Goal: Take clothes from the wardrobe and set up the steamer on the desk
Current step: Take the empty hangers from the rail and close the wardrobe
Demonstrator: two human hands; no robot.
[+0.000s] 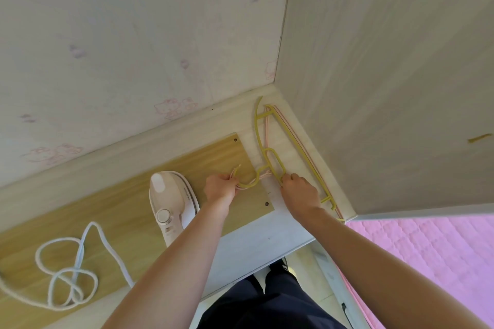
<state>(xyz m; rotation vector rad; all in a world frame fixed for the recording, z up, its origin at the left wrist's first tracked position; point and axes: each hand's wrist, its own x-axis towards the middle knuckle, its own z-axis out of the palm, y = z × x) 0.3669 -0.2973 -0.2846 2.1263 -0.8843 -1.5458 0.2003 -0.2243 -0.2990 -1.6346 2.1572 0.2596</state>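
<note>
A white handheld steamer (171, 200) lies on the desk (254, 235), atop a light wooden board (139, 195). Its white cord (72, 264) lies looped on the board at the left. A yellow plastic hanger (270, 152) lies flat at the desk's right end, stacked on pink hangers (283, 120) beneath it. My left hand (220, 188) is closed around the hangers' hooks. My right hand (300, 191) grips the yellow hanger's neck beside the inner loop. No clothes are in view.
A wardrobe side panel (387, 88) rises right of the desk, touching its right edge. The patterned wall (120, 48) stands behind the desk. A pink quilted bed cover (427, 262) fills the lower right. My dark trousers (267, 302) show below the desk's front edge.
</note>
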